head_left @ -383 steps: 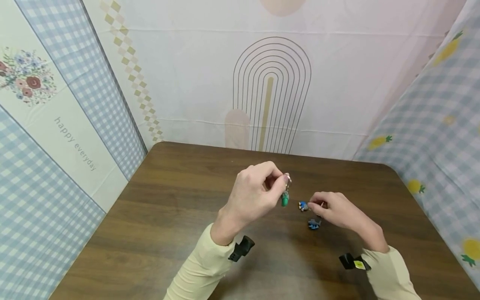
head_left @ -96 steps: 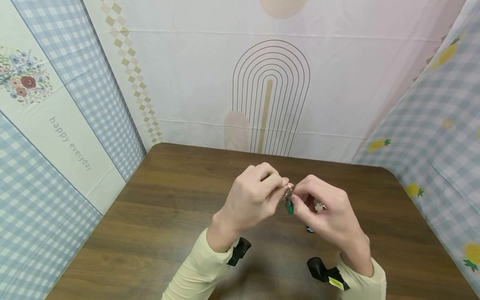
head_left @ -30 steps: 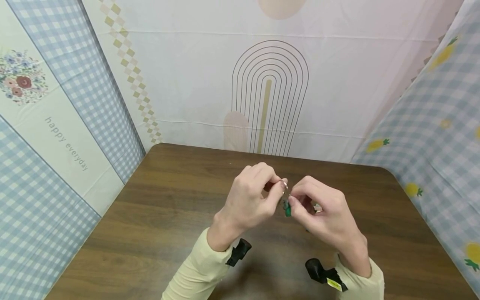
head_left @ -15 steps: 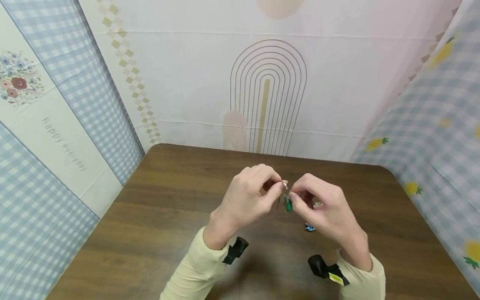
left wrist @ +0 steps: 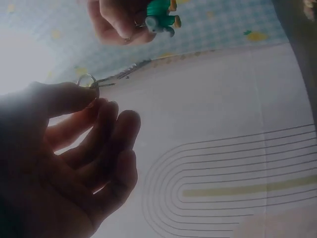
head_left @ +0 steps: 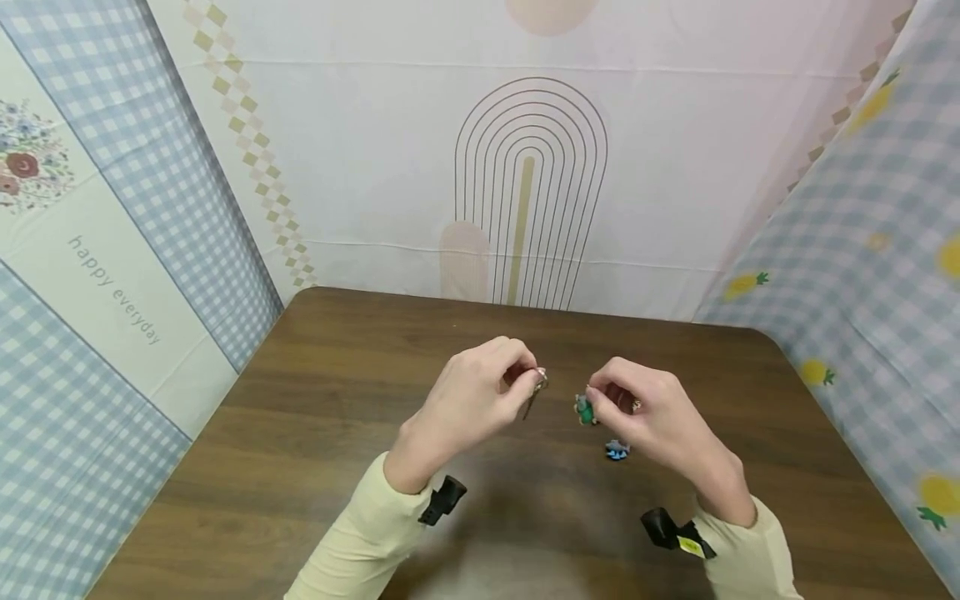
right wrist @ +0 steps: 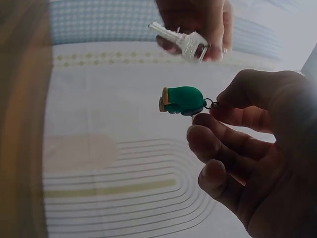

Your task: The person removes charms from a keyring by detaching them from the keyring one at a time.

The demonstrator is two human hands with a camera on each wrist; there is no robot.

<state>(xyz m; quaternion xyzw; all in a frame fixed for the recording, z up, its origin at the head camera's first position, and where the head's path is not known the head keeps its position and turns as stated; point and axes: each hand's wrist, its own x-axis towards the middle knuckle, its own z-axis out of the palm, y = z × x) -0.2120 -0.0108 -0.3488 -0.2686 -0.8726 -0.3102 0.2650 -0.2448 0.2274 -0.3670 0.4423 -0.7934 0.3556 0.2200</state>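
My left hand (head_left: 468, 392) pinches a metal key ring (left wrist: 86, 79) between thumb and forefinger. A silver key (right wrist: 192, 45) hangs from that ring. To its right, my right hand (head_left: 648, 408) pinches the small link of a green charm (right wrist: 184, 99). The charm is a little figurine with a grey head and orange-yellow feet, hanging below the fingertips. In the head view a gap separates the charm from the key ring. A small blue and grey figurine (head_left: 617, 450) lies on the table under my right hand.
Another small light-coloured item (head_left: 637, 405) shows partly behind my right fingers; its kind is hidden. The brown wooden table (head_left: 337, 400) ends at a white printed cloth (head_left: 360, 167) behind. Checked cloths (head_left: 862, 275) hang at both sides.
Half a second ago the green charm was at the key ring with both hands close together. Now the hands have drawn apart: the charm is in the right, the ring and key in the left.
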